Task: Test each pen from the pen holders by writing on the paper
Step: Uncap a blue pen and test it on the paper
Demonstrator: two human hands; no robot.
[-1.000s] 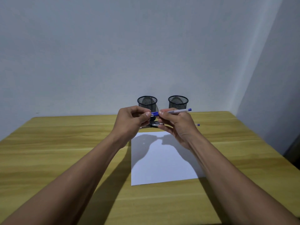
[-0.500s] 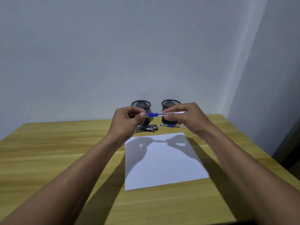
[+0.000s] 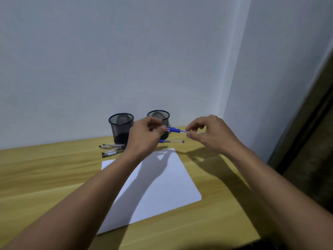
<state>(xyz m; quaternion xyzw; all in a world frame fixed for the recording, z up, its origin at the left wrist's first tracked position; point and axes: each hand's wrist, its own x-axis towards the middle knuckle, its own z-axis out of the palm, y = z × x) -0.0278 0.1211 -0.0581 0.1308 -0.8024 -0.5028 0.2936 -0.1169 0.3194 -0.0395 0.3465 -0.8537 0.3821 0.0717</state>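
Above the wooden table (image 3: 45, 177) the person looked to be at the uncapping step, readying one pen for its test. As I judged it, the next move called for pulling the cap free and bringing the tip down to the white paper (image 3: 162, 186), which lay flat and unmarked just below the hands. Two black mesh holders (image 3: 121, 127) stood at the back by the wall, with no pens showing above either rim. The left hand (image 3: 144, 136) pinched the blue cap end and the right hand (image 3: 210, 134) pinched the clear barrel, so the blue pen (image 3: 175, 130) hung level in the air before the right-hand holder. I could not tell whether the cap was seated. A second blue pen (image 3: 171, 141) and some dark pens (image 3: 111, 149) lay loose near the holders.
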